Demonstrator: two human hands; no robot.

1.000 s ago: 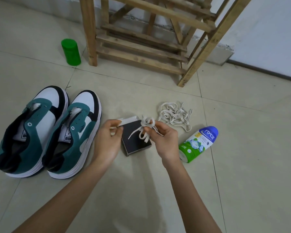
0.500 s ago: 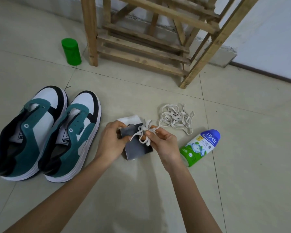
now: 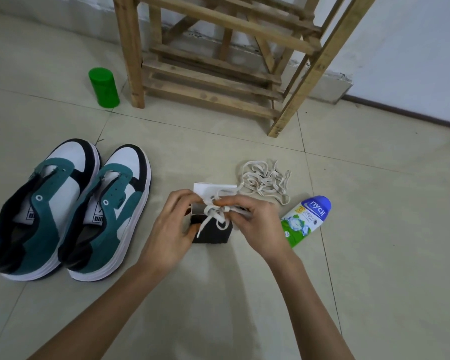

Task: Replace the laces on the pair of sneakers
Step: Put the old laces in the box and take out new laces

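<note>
As right hand (image 3: 257, 224) pinches lace (image 3: 209, 211), card (image 3: 212, 235) beneath

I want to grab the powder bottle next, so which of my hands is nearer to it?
Right. The right hand, pinching the white lace, is close beside the powder bottle, just left of it. The left hand grips the dark card farther left.

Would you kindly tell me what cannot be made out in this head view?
Head view: how the white lace is fastened to the dark card; the fingers of the left hand and right hand cover it.
Head view: the small print on the powder bottle, too small to read.
Head view: the top of the wooden rack, cut off by the upper edge.
</note>
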